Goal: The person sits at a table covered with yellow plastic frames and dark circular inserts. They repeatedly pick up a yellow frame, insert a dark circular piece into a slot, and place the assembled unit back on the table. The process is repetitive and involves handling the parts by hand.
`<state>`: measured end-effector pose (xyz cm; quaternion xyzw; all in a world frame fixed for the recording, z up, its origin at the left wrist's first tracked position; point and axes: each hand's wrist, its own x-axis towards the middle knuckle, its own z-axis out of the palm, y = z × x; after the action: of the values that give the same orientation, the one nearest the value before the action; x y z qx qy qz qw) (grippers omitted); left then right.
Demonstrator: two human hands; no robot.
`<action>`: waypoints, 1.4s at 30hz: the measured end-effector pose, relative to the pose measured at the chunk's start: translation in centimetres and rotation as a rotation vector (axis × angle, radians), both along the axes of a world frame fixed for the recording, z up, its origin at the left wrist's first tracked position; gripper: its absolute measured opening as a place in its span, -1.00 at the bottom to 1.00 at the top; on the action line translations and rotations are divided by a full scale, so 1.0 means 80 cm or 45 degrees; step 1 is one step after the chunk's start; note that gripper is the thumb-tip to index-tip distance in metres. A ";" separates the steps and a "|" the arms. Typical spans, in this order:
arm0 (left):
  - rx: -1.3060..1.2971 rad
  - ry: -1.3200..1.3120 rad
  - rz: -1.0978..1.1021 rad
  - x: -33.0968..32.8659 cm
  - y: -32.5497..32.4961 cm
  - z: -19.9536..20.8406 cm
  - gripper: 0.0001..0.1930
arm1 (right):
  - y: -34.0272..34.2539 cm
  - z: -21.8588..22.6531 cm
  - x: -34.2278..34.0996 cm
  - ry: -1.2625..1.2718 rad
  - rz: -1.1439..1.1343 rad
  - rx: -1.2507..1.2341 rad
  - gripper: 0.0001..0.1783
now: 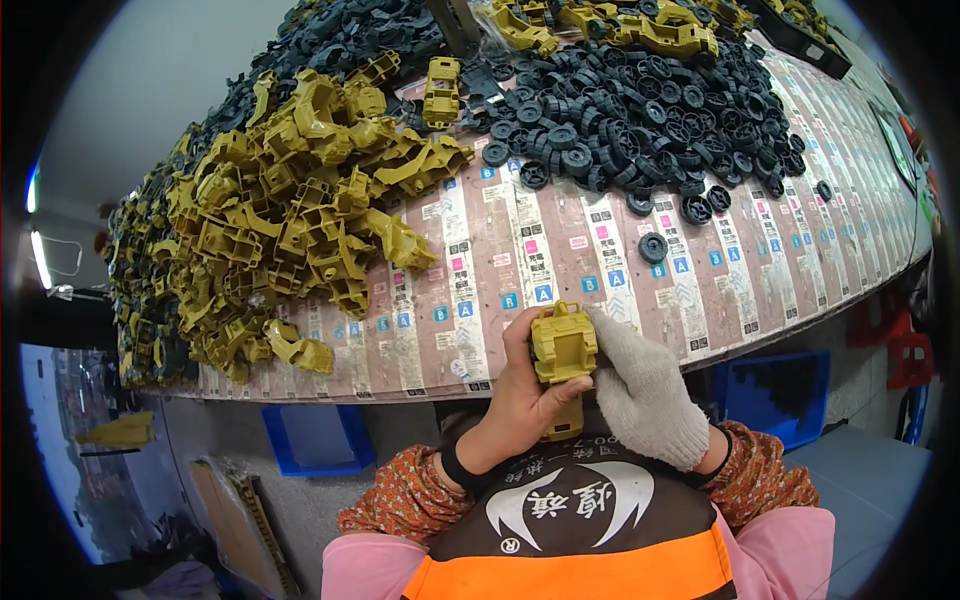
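Observation:
A yellow plastic toy vehicle body (565,345) is held upright just off the table's near edge, in front of my chest. My left hand (522,385), bare, wraps round it from the left with the thumb across its lower part. My right hand (645,385), in a white knitted glove, closes against its right side; some of the fingertips are hidden behind the piece. Below the left thumb, more of the yellow plastic shows against my dark apron.
A heap of yellow toy vehicle bodies (290,190) covers the table's left side. Black toy wheels (640,110) are piled at the back right, with a loose wheel (653,247) nearer me. Blue bins (318,440) stand below the table (470,340). A red stool (908,360) is at the right.

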<state>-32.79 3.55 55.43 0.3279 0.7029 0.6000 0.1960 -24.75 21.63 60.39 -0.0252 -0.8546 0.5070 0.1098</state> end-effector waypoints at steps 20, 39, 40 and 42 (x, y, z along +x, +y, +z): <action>0.348 -1.210 0.302 -0.035 0.011 0.007 -0.33 | 0.116 -0.019 -0.071 -0.333 -0.040 1.060 -0.57; 0.552 -0.822 0.593 -0.040 0.009 0.015 -0.38 | -0.002 0.006 -0.006 -0.519 0.187 -0.928 -0.46; 0.563 -0.771 0.626 -0.041 0.011 0.013 -0.38 | -0.004 0.011 -0.006 -0.539 0.150 -0.978 -0.46; 0.583 -0.701 0.654 -0.042 0.012 0.012 -0.39 | -0.006 0.014 -0.007 -0.572 0.106 -1.069 -0.46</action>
<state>-36.17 4.54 56.38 0.0055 0.5322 0.8345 0.1428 -25.33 21.12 61.51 -0.1421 -0.5787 0.7944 -0.1178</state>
